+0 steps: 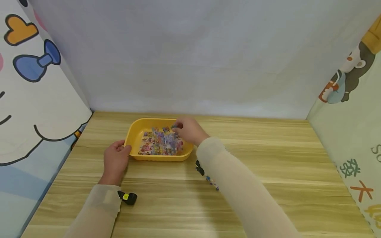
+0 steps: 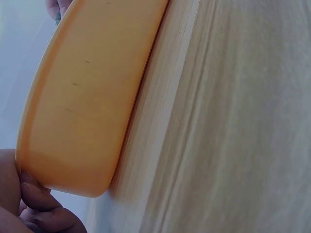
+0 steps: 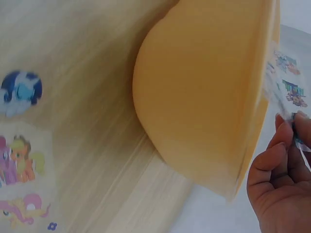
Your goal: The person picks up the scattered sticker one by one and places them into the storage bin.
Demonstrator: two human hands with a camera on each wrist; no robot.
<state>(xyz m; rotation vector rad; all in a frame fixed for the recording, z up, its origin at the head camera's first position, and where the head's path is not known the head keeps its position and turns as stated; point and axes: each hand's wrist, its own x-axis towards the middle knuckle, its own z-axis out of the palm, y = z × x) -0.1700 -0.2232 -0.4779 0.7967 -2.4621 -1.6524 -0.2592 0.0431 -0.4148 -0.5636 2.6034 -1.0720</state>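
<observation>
A yellow plastic basin (image 1: 160, 158) stands on the table, with clear sheets of small colourful stickers (image 1: 162, 143) lying in it. My left hand (image 1: 116, 160) grips the basin's left rim, fingers on the outer wall; the left wrist view shows this hand (image 2: 36, 206) at the rim's corner. Over the basin's right side, my right hand (image 1: 190, 130) pinches a clear sticker sheet by its edge. In the right wrist view the held sticker sheet (image 3: 291, 92) hangs beyond the rim, between thumb and fingers of the hand (image 3: 279, 179).
Another clear sticker sheet with cartoon ponies (image 3: 22, 155) lies on the wooden table (image 1: 268, 148), partly hidden under my right forearm in the head view. A white cloth (image 1: 193, 66) hangs behind the table, and printed cloths stand at both sides.
</observation>
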